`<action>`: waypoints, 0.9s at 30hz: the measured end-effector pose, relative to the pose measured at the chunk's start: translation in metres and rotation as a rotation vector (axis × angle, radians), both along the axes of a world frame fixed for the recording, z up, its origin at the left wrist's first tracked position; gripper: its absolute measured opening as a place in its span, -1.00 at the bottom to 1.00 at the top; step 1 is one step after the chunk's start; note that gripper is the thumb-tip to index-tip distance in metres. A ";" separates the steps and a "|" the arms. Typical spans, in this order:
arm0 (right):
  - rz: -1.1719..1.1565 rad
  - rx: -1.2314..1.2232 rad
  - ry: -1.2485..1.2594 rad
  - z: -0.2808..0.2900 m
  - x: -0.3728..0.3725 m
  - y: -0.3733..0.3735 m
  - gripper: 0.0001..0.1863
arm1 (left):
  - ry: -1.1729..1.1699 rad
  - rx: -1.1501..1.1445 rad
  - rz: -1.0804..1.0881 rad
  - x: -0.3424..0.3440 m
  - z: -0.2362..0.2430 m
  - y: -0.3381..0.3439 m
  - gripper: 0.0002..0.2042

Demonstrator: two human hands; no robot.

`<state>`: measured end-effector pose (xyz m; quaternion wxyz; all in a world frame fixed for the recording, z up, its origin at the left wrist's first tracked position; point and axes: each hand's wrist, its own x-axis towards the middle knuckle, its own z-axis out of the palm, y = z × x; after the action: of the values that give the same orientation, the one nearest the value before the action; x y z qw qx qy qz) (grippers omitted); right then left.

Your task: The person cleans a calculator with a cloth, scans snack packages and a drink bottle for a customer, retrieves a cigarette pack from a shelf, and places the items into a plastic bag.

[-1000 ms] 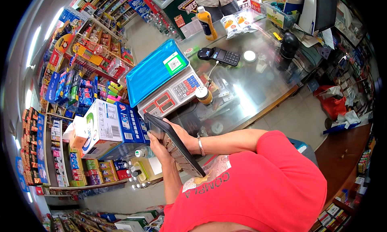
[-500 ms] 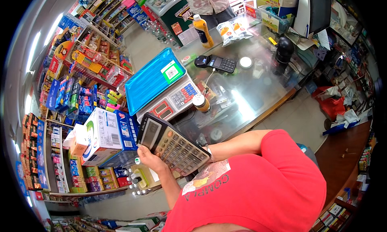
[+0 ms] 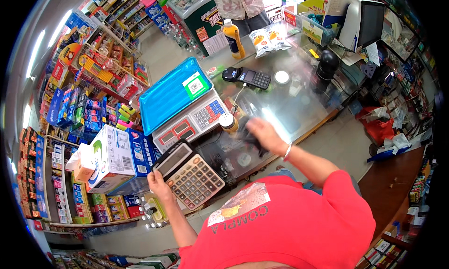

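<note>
My left hand (image 3: 160, 185) grips the left side of a large calculator (image 3: 191, 179), its keys facing up beside the scale (image 3: 175, 126) with its blue tray. My right hand (image 3: 263, 134) is over the glass counter, blurred, with fingers curled on a dark object that I cannot make out. Just left of it stands a small jar with a perforated white top (image 3: 228, 122). A black handheld payment terminal (image 3: 253, 78) lies farther back, a white cable running from it.
Boxed goods (image 3: 119, 159) sit at the counter's left end. An orange bottle (image 3: 233, 39) and two white packets (image 3: 270, 40) stand toward the back, where a person (image 3: 238, 3) stands. A monitor (image 3: 369, 23) is at the right. Stocked shelves (image 3: 86, 58) line the left side.
My right hand has left the calculator and moved right and up over the counter. My left hand has brought the calculator slightly down and left, turning its keys upward.
</note>
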<state>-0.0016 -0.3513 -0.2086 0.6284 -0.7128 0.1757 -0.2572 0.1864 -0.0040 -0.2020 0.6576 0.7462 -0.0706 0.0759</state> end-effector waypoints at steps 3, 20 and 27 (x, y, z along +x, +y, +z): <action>-0.168 0.224 -0.247 0.003 0.005 -0.087 -0.63 | 0.197 -0.034 -0.045 -0.003 -0.019 -0.011 -0.88; 0.168 -0.763 0.073 0.005 0.034 0.064 -0.56 | 0.327 -0.007 -0.067 0.030 -0.074 -0.019 -0.81; 0.194 -0.940 0.026 -0.011 0.019 0.060 -0.53 | 0.308 -0.034 0.027 0.021 -0.083 -0.029 -0.80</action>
<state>0.0174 -0.2910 -0.2198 0.2569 -0.9360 -0.0194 -0.2401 0.2070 -0.0333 -0.2848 0.6723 0.7385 0.0424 -0.0294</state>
